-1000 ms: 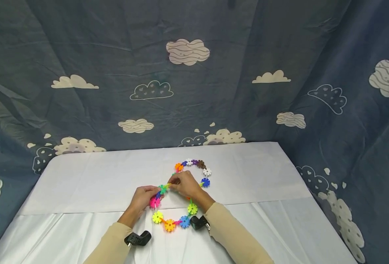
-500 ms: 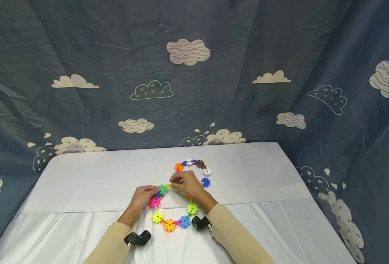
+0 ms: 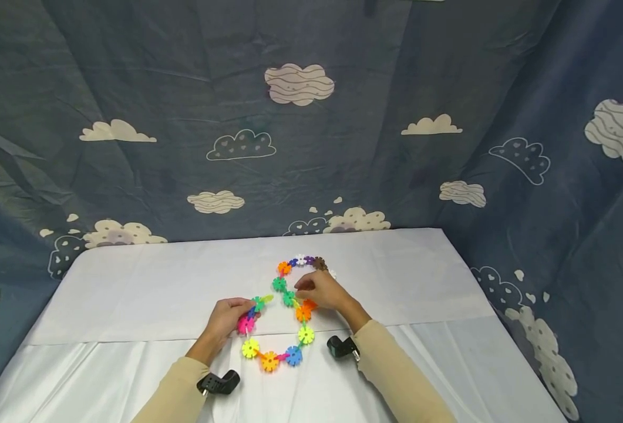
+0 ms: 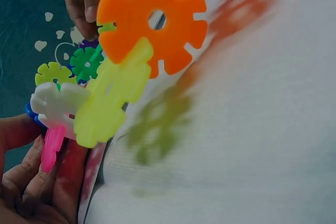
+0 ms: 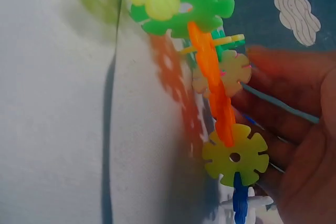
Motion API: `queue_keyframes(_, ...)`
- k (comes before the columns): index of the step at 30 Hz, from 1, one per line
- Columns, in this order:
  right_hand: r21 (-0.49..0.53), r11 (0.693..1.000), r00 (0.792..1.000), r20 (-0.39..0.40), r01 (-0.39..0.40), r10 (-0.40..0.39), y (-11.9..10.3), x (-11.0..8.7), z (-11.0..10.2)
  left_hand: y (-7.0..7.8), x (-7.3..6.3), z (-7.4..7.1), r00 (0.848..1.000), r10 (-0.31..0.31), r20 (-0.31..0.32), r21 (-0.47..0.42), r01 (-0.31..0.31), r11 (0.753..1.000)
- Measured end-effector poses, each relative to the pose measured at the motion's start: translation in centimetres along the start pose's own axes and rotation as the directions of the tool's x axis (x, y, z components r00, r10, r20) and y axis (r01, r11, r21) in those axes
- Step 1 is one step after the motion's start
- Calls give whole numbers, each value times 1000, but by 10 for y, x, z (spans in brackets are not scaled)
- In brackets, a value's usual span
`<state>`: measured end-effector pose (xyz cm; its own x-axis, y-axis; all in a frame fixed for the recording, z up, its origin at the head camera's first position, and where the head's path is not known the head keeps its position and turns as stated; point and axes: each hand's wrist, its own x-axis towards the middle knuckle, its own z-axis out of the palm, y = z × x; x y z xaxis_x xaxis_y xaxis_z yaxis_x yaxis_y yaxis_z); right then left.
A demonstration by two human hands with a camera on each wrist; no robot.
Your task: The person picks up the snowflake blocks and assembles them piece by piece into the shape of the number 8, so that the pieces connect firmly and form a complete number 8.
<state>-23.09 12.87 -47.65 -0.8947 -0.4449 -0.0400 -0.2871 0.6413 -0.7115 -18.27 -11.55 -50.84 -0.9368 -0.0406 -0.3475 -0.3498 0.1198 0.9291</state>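
Brightly coloured, notched interlocking discs (image 3: 270, 361) are joined into a chain lying in two loops, the near one with a gap at its upper left. My left hand (image 3: 225, 322) grips that loop's left end by a blue disc (image 4: 32, 113), beside a green disc (image 3: 259, 304) with a yellow one at its tip. A white disc (image 4: 55, 103) and a pink disc (image 4: 52, 148) hang by its fingers. My right hand (image 3: 324, 291) is where the loops meet, near a green disc (image 3: 288, 298). In the right wrist view its thumb and fingers pinch the edge of a pale disc (image 5: 226, 74).
The far loop, with an orange disc (image 3: 285, 268) and a brown disc (image 3: 319, 263), lies beyond my right hand. A white cloth (image 3: 158, 294) covers the table. Behind it hangs a dark blue curtain (image 3: 343, 164) with cloud prints.
My right hand has let go of the yellow disc at the left end and moved right to the green disc between the loops. The left hand keeps its grip in about the same place.
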Motion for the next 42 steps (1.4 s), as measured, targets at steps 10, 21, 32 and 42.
queue_keyframes(10,36,999,996,87,12,-15,0,4,3,0,1,-1,1000,-8,-15,50,9,999)
queue_keyframes(21,49,999,998,62,3,-6,2,6,11,2,-5,-1,1000,-27,-13,59,28,998)
queue_keyframes(32,25,999,999,18,-47,47,-1,7,13,10,6,1,998,-57,6,115,55,992)
queue_keyframes(42,49,998,1000,10,-30,30,-2,7,13,19,16,1,991,-78,106,105,67,992)
